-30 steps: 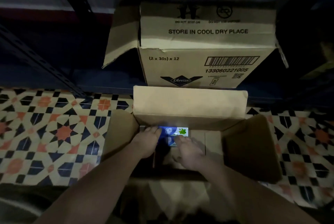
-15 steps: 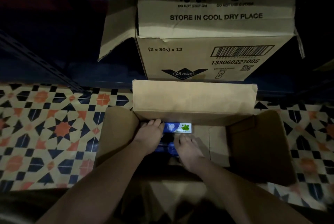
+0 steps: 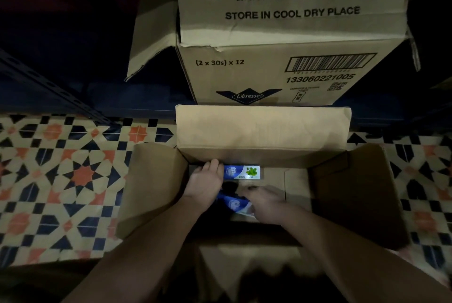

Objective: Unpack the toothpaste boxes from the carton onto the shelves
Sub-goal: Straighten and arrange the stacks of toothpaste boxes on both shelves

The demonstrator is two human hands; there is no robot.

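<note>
Both your forearms reach down into the open carton (image 3: pixel 156 187). Your left hand (image 3: pixel 205 181) grips the end of a toothpaste box (image 3: pixel 242 172) at the carton's far wall. Your right hand (image 3: pixel 265 206), blurred, holds a second toothpaste box (image 3: pixel 232 202) nearer you.

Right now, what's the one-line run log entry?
stage: picking inside open carton | left hand: on upper toothpaste box | right hand: grips lower toothpaste box | shelves: none placed
</note>
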